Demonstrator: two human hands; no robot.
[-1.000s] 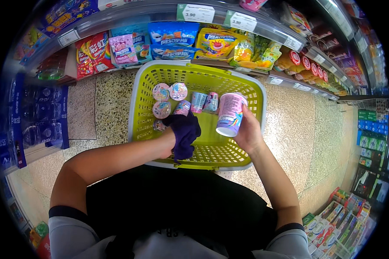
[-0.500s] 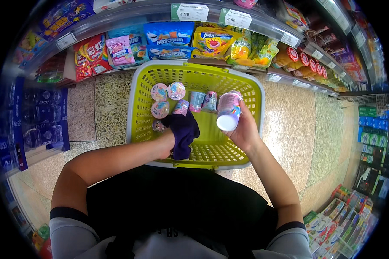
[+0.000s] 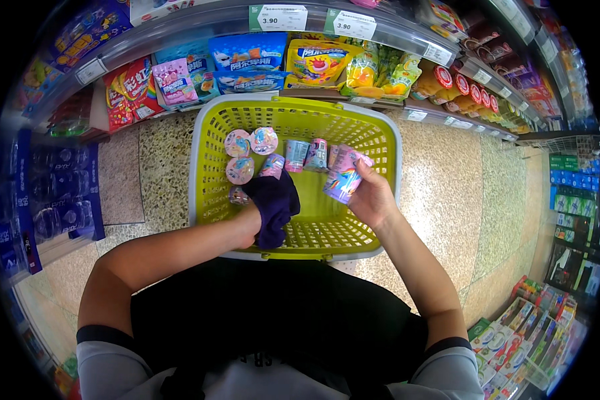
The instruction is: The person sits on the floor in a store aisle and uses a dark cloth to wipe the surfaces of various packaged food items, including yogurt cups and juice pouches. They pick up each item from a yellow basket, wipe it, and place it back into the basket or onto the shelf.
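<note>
Over the right half of a lime-green plastic basket (image 3: 295,246) with a grey rim, my right hand (image 3: 377,200) grips a pink and purple cup (image 3: 345,183), its printed side facing me and its base tilted down. My left hand (image 3: 249,224) holds a dark purple cloth (image 3: 277,207), which covers most of its fingers, over the basket's left half. Several similar small cups lie in the basket: round lids (image 3: 265,141) show on the left, and two cups (image 3: 296,155) lie side by side in the middle. One purple cup (image 3: 272,165) sits just beyond the cloth.
Beyond the basket, a shelf holds bagged sweets, among them a red bag (image 3: 130,97), a blue bag (image 3: 248,52) and a yellow bag (image 3: 319,62). Jars with red lids (image 3: 441,75) stand farther right. Purple-wrapped bottle packs (image 3: 63,190) are stacked at left, boxed goods (image 3: 507,337) at lower right.
My right hand has turned the cup, so its white base no longer faces me and its printed side shows. My left hand and the cloth have hardly moved.
</note>
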